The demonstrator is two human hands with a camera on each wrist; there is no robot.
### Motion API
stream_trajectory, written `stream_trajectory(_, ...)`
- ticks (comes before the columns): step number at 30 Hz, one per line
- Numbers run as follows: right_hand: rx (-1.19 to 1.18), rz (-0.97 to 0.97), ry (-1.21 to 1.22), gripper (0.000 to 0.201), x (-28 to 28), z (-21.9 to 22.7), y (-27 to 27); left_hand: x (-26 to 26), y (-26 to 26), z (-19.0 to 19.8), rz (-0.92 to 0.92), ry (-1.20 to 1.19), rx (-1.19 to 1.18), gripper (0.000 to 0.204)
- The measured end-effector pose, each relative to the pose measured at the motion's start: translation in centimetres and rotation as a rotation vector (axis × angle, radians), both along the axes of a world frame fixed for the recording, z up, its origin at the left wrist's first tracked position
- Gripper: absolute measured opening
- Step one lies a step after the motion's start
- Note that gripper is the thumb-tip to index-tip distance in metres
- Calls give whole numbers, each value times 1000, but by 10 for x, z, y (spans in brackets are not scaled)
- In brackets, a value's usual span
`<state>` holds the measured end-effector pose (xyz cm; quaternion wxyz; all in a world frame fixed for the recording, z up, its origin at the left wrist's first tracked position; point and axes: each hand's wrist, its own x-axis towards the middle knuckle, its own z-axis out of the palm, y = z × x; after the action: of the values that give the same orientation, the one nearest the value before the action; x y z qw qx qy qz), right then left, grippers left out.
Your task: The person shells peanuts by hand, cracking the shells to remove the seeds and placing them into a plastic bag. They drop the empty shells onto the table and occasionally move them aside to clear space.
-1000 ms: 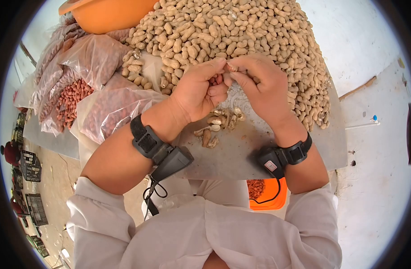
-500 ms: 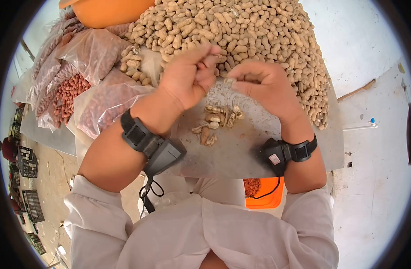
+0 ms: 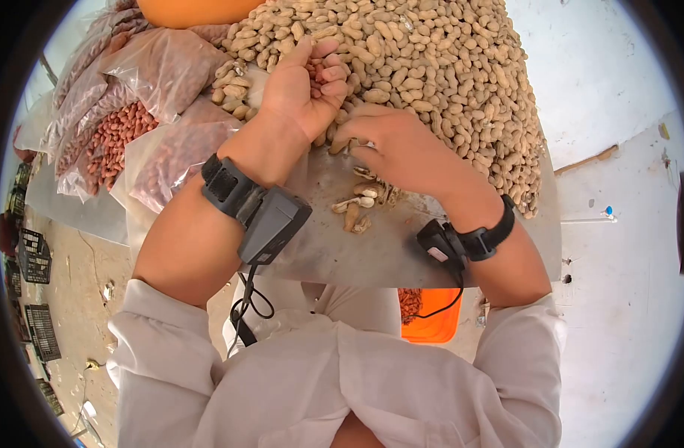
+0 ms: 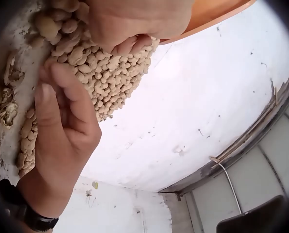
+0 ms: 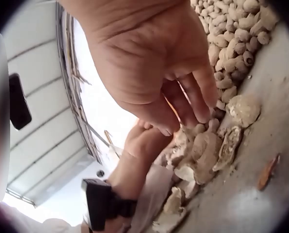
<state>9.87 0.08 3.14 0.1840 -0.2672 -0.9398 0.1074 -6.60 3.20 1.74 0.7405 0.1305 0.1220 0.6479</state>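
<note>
In the head view my left hand is turned palm up at the near-left edge of a heap of unshelled peanuts. Its fingers curl over several red peanut kernels in the palm. My right hand is lower and to the right, palm down, its fingers loosely bent beside the heap's near edge. Nothing shows between those fingers in the right wrist view, where they hang above cracked peanut shells. More broken shells lie on the grey tabletop below the right hand.
Clear plastic bags of red kernels lie at the left, one showing loose kernels. An orange basin stands at the back left. Below the table's front edge is an orange container with reddish contents. Black crates stand on the floor, far left.
The hands, together at first, have separated. My left hand has moved up and away with the kernels. My right hand, earlier pinching a bit of shell, now has loosened fingers and has shifted left.
</note>
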Motion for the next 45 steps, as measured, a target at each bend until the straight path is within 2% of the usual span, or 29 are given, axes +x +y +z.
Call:
stream_trajectory(4,113,-71,-194,16,-14,-12,2,-1,-1,0,18,20,10,30)
stream_trajectory(10,35,-100,-211,12,-11,-10,4,2,-4,-1,-42,118,32,20)
stream_trajectory(13,19,-113,-33,12,2,3,2,5,-7,0,-54,183,62,16)
stream_trajectory(16,-220,-254,113,18,14,26,-7,10,-11,0,-63,272,104,11)
stream_trajectory(19,-547,-284,677,17,28,16,-2,16,-16,-3,-99,357,179,11)
stream_trajectory(22,-847,-154,1162,14,29,5,1,25,-26,-1,-119,505,244,16)
stream_trajectory(25,-965,-25,1225,14,34,-3,6,28,-32,2,-154,587,304,22)
stream_trajectory(28,-1032,5,1232,14,37,-7,7,32,-35,1,-153,657,338,24)
stream_trajectory(31,-1030,-55,1220,15,41,-12,4,37,-38,1,-71,710,330,24)
stream_trajectory(37,-745,-226,1080,20,35,-10,-3,37,-34,-5,24,812,392,22)
stream_trajectory(40,-595,-330,881,18,32,-4,-9,40,-35,-7,71,821,411,20)
stream_trajectory(45,-380,-379,794,17,32,-9,-10,43,-38,-7,120,876,450,17)
